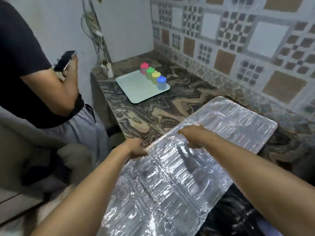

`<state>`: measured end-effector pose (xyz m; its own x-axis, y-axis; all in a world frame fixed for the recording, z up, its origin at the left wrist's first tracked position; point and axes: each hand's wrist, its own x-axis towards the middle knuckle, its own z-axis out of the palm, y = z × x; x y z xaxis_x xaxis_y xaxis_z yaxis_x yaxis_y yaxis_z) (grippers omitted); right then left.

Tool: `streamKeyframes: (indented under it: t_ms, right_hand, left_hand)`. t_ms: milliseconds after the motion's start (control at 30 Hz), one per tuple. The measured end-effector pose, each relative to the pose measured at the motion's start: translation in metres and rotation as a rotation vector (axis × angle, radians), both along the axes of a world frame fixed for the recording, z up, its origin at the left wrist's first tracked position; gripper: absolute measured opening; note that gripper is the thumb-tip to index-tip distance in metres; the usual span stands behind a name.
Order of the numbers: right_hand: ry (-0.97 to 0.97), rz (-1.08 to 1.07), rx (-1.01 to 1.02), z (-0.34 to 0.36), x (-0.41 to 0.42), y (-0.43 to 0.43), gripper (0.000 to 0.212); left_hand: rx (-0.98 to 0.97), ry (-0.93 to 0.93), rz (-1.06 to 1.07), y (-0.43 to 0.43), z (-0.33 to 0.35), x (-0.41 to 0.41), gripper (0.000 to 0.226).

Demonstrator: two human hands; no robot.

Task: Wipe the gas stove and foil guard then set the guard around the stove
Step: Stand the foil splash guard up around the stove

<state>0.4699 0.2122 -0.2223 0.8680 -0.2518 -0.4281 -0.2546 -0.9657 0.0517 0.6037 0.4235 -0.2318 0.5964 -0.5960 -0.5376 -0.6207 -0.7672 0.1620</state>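
Observation:
The silver foil guard (170, 176) lies spread flat over the marble counter (153, 114), reaching from the lower middle to the right. My left hand (136, 149) grips the guard's left edge. My right hand (192, 135) holds the same edge further along, fingers curled over the foil. A dark patch of the gas stove (235, 217) shows under the guard at the lower right; most of it is hidden.
A pale tray (136, 87) with several colour-lidded jars (153, 74) stands at the counter's far end. Another person (34, 68) holding a phone (65, 61) stands at the left beside the counter. Patterned tiles cover the right wall.

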Motion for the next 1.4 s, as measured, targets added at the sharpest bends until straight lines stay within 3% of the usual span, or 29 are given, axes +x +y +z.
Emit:
streamKeyframes:
  t_ms: [167,300,433,533,600,667,733,900,967,1067,1167,1300,1400]
  right_hand:
    - [0.029,0.010,0.015,-0.030,0.040,-0.008,0.066]
    - [0.172,0.056,-0.082,-0.046,0.060,-0.018,0.113]
    - [0.208,0.036,-0.068,-0.058,0.071,-0.027,0.118]
    - [0.155,0.063,-0.064,-0.063,0.078,-0.029,0.109]
    - [0.137,0.094,-0.056,-0.063,0.080,-0.031,0.107]
    - [0.177,0.103,-0.072,-0.063,0.078,-0.032,0.123]
    - [0.199,0.119,-0.107,-0.063,0.075,-0.033,0.135]
    - [0.137,0.139,-0.149,-0.040,0.070,-0.036,0.137]
    - [0.051,0.124,-0.141,-0.029,0.070,-0.039,0.125]
    - [-0.041,0.050,-0.117,-0.001,0.070,-0.050,0.078]
    - [-0.131,0.039,-0.218,0.050,0.062,-0.059,0.035]
    - [-0.303,-0.018,-0.244,0.125,0.032,-0.076,0.007]
    - [-0.414,-0.112,-0.162,0.184,-0.003,-0.088,0.007]
  left_hand:
    - [0.092,0.080,0.112,0.005,-0.041,0.022,0.086]
    - [0.155,0.183,0.163,0.004,-0.061,0.030,0.095]
    - [0.111,0.189,0.220,0.004,-0.066,0.034,0.107]
    - [0.082,0.168,0.240,0.006,-0.064,0.033,0.099]
    - [0.083,0.157,0.210,0.007,-0.057,0.032,0.078]
    - [0.096,0.148,0.165,0.007,-0.049,0.033,0.058]
    - [0.082,0.134,0.154,0.007,-0.037,0.034,0.057]
    - [0.026,0.089,0.101,0.000,-0.001,0.036,0.053]
    - [-0.016,0.063,0.083,-0.001,0.016,0.035,0.050]
    - [-0.072,0.030,0.062,-0.003,0.041,0.037,0.043]
    - [-0.093,-0.003,0.006,-0.008,0.075,0.040,0.042]
    - [-0.134,-0.053,-0.089,-0.023,0.138,0.041,0.034]
    - [-0.176,-0.097,-0.148,-0.040,0.188,0.038,0.032]
